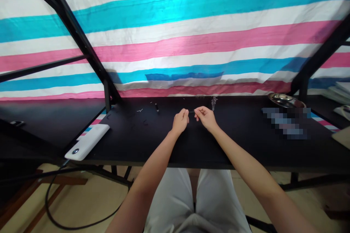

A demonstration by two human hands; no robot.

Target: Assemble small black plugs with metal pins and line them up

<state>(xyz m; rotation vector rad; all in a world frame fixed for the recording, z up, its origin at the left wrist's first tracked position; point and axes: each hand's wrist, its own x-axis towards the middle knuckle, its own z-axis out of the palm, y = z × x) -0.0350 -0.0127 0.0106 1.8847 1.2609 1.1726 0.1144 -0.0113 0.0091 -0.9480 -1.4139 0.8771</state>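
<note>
My left hand and my right hand face each other just above the middle of a black table. Both are closed in a pinch, and a short, thin dark strip spans the small gap between them. Its ends are hidden by the fingers, and its exact kind is too small to tell. Behind my right hand lies a small bundle of dark and pale thin pieces. To the left of my left hand is a small black cylinder with pale ends.
White scraps and dark curled bits lie at left. A white oblong device rests on the left edge. Toward the back right sits a shiny metal dish, near a blurred-out item. Black frame bars slope upward before striped sheeting.
</note>
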